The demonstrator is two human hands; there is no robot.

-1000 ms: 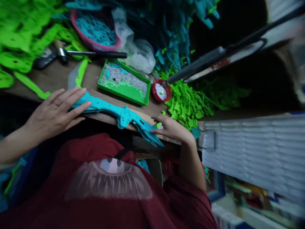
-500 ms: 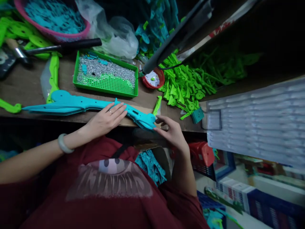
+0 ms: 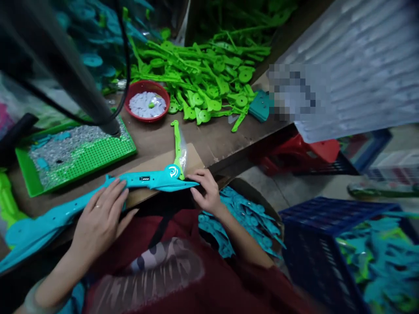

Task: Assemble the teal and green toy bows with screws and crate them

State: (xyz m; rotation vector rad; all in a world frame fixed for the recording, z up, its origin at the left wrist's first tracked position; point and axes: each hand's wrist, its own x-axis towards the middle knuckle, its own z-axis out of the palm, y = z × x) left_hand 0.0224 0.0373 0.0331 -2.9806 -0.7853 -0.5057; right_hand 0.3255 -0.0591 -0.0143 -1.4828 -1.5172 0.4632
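Observation:
A long turquoise plastic toy piece [image 3: 83,201], shaped like a bow or crossbow part, lies along the table's front edge. My left hand [image 3: 103,218] rests across its middle, fingers stretched over the top and thumb apart below. At the right tip, my right hand [image 3: 207,192] has its thumb and forefinger on either side with a gap between them. A white swirl sticker [image 3: 172,171] shows on the round part near that tip. Behind it stands a green arm [image 3: 177,148] with a clear curved sheet. Another green arm [image 3: 9,200] is at the left end.
A green perforated tray [image 3: 94,168] holds small metal pieces. Beside it are a red bowl [image 3: 166,102] of pale stickers and heaped green parts [image 3: 203,74]. A dark pole [image 3: 65,56] slants over the tray. Below right are turquoise parts [image 3: 244,218] and a blue crate [image 3: 314,253].
My view has turned right and come closer. My right fingers have shifted from the round end to the tip, and the white swirl is now visible. My left hand stays on the piece.

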